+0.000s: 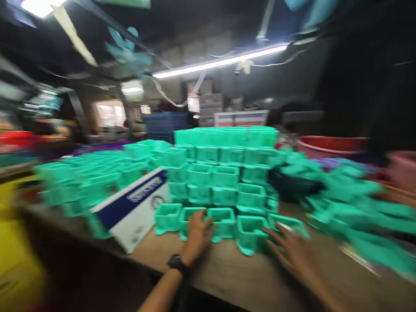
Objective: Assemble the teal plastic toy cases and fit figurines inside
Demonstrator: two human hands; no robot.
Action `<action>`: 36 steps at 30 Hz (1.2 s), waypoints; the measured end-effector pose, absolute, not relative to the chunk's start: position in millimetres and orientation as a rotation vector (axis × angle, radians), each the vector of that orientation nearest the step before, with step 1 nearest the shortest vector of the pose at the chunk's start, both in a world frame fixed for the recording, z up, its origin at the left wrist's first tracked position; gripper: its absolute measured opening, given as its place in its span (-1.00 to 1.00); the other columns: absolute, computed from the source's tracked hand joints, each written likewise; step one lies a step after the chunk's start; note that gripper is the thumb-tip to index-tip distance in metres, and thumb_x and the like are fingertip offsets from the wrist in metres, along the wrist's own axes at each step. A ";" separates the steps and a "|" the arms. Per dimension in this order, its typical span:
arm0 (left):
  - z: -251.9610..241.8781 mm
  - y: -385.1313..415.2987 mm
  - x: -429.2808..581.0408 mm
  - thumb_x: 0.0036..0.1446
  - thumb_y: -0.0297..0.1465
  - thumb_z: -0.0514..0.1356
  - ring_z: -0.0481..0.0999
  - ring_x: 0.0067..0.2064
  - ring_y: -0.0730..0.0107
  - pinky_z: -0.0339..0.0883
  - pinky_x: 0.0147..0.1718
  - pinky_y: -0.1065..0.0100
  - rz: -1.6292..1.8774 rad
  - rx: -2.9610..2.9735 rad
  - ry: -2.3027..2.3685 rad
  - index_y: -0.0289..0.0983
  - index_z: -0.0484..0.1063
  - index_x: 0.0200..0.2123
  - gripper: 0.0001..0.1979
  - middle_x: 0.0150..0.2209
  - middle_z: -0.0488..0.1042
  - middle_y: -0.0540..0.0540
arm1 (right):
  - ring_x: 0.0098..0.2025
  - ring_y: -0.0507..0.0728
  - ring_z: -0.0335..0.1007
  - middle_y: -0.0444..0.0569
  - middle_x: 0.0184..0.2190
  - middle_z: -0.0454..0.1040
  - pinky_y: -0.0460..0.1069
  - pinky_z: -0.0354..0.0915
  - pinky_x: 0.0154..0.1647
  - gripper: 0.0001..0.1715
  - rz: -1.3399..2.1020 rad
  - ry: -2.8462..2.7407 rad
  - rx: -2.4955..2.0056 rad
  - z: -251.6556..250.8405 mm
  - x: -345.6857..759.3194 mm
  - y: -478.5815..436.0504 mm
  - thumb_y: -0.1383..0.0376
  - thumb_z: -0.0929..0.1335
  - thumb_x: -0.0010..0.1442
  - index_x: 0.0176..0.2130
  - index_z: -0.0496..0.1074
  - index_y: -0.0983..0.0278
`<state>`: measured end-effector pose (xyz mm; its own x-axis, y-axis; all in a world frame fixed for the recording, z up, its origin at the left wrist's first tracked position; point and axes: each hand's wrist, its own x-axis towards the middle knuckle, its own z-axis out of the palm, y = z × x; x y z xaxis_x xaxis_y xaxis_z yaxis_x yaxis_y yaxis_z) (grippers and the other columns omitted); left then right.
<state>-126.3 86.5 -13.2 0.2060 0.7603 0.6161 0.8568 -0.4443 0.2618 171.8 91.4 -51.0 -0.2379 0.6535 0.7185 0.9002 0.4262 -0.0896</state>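
Green tubs (222, 223) sit at the fingers of both hands. The left hand (196, 234), with a black watch (178, 264) at its wrist, reaches over the second tub from the left in the near row, fingers bent at its rim; I cannot tell whether they grip. The right hand (294, 251) has its fingers spread and loose, beside the two rightmost tubs of that row; blur hides whether they touch.

The near row counts five tubs, standing upright on a brown counter (234, 273). Just behind rises a stack (214, 173) of more such tubs, several levels high. To the left, a white-and-blue carton (130, 208) leans at a slant, with many more tubs beyond it. To the right, loose green pieces (357, 203) lie heaped.

Farther off, a red basin (331, 147) stands on the right and a dark blue crate (165, 125) left of centre. Overhead, a tube light (224, 64) glows, with a blurred pale-blue fan (128, 52) to its left.
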 end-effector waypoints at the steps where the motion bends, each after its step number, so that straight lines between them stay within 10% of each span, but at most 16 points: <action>1: -16.1 88.2 -126.4 0.40 -0.35 0.06 0.42 0.17 -0.22 0.33 0.10 -0.19 -1.110 -2.352 -1.540 -0.21 0.60 0.02 -0.68 0.14 0.43 -0.27 | 0.17 0.30 0.46 0.11 0.21 0.47 0.32 0.42 0.16 -0.61 -0.466 -1.977 -1.387 -52.7 185.9 71.3 0.07 0.37 0.41 0.15 0.50 0.15; 5: -41.1 87.9 -114.3 0.40 -0.25 0.11 0.34 0.25 -0.25 0.26 0.13 -0.24 -1.221 -2.232 -1.372 -0.18 0.49 0.19 -0.62 0.29 0.33 -0.35 | 0.30 0.32 0.39 0.04 0.35 0.38 0.31 0.37 0.20 -0.54 -0.472 -1.881 -1.610 -52.5 209.1 36.1 0.14 0.28 0.45 0.27 0.43 -0.07; 14: -72.0 34.9 -33.1 0.29 -0.46 0.13 0.48 0.17 0.02 0.43 0.08 0.04 -1.225 -2.448 -0.867 -0.12 0.45 0.17 -0.60 0.21 0.47 -0.22 | 0.06 0.25 0.48 0.15 0.02 0.51 0.22 0.42 0.11 -0.69 -0.574 -1.361 -1.773 -40.9 318.7 40.0 0.20 0.26 0.43 -0.04 0.52 0.30; 25: -83.0 11.7 43.0 0.12 -0.60 0.17 0.59 0.03 0.05 0.54 0.01 0.04 -1.342 -2.613 -0.782 -0.19 0.50 -0.19 -0.75 0.01 0.59 -0.21 | -0.13 0.15 0.49 0.07 0.00 0.51 0.13 0.45 -0.06 -0.59 -0.536 -1.115 -2.060 28.5 387.0 82.4 0.06 0.37 0.41 0.07 0.46 0.30; 36: -73.0 14.2 27.8 0.25 -0.51 0.17 0.58 0.11 0.02 0.61 0.03 0.01 -1.374 -2.868 -0.780 -0.18 0.51 0.00 -0.71 0.11 0.55 -0.25 | -0.15 0.18 0.51 0.04 -0.20 0.57 0.14 0.42 -0.05 -0.57 -0.169 -0.960 -2.174 87.4 427.0 27.9 0.00 0.35 0.41 -0.10 0.52 0.32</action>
<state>27.8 14.2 -73.0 0.5364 0.4710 0.7003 0.3601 -0.8782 0.3148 427.0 27.9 87.4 0.7112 0.5857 0.3888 0.6832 -0.4456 -0.5785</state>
